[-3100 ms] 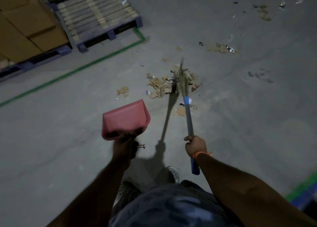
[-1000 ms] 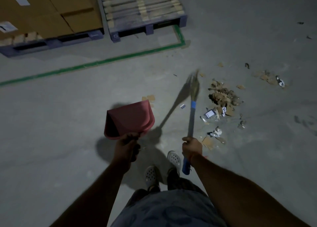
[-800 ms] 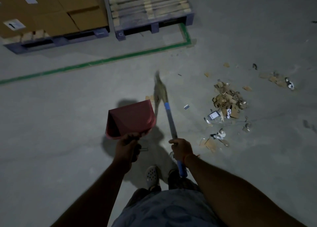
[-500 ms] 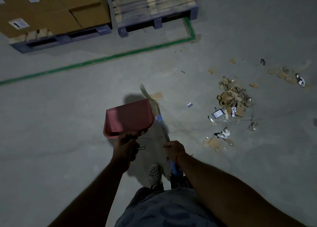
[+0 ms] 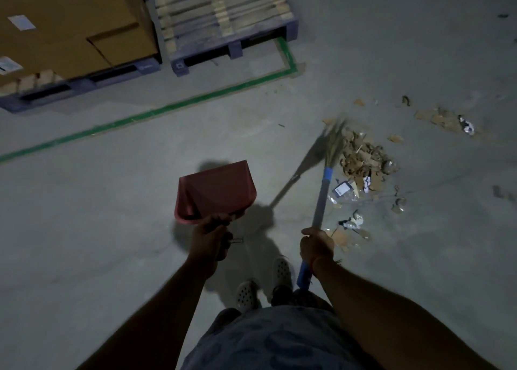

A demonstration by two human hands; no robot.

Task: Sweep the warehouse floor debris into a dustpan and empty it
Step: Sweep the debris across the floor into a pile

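The left hand (image 5: pixel 208 237) grips the red dustpan (image 5: pixel 216 192) left of the debris pile (image 5: pixel 363 160), while the right hand (image 5: pixel 317 245) grips the broom (image 5: pixel 321 195), its bristles at the pile's left edge.

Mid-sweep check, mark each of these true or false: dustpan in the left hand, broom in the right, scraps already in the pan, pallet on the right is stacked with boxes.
1. The left hand holds the red dustpan. True.
2. The right hand grips the broom. True.
3. The scrap pile lies in the dustpan. False: it lies on the floor, right of the broom.
4. The right-hand pallet carries boxes. False: its slats are bare; the boxes sit on the left one.
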